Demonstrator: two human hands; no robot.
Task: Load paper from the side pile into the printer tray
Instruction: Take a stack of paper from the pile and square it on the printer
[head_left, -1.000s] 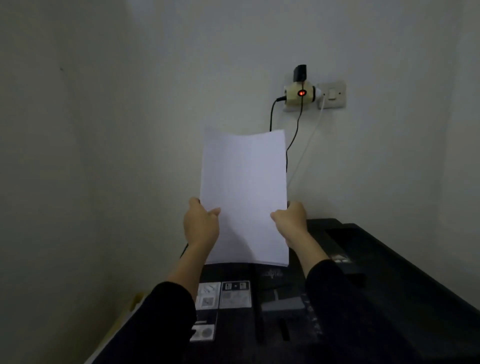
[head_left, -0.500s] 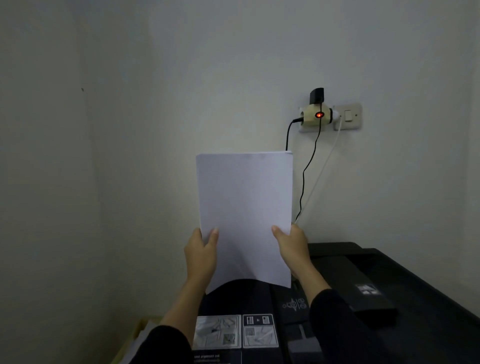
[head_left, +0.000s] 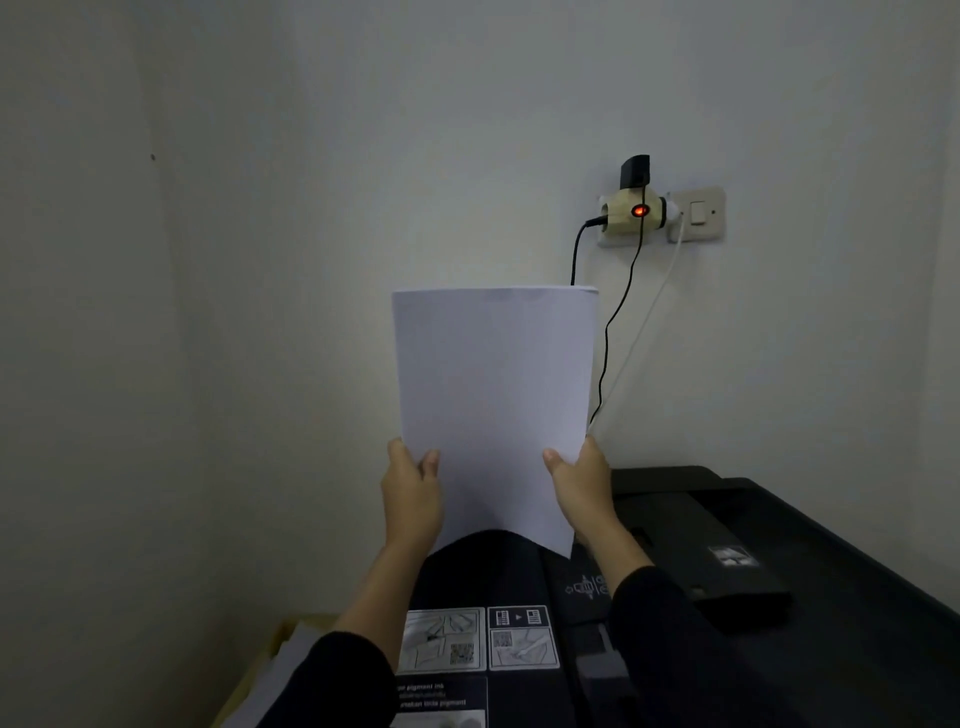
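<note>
A stack of white paper (head_left: 493, 395) stands upright in front of me, above the black printer (head_left: 727, 587). My left hand (head_left: 413, 493) grips its lower left edge and my right hand (head_left: 582, 483) grips its lower right edge. The bottom edge of the sheets bows upward in the middle. Below it rises the printer's dark rear tray flap (head_left: 493, 571), with instruction stickers (head_left: 480, 639) on it. The side pile of paper (head_left: 280, 670) lies at the lower left, partly hidden by my left sleeve.
A wall socket adapter (head_left: 636, 210) with a red light sits above the printer beside a switch (head_left: 698, 213). Black and white cables (head_left: 613, 322) hang down behind the paper. Plain walls close in on the left and the back.
The paper and both hands sit lower in the view and closer than a second ago, as my head tilted up. The bottom edge of the sheets now curves upward. My grip is unchanged.
</note>
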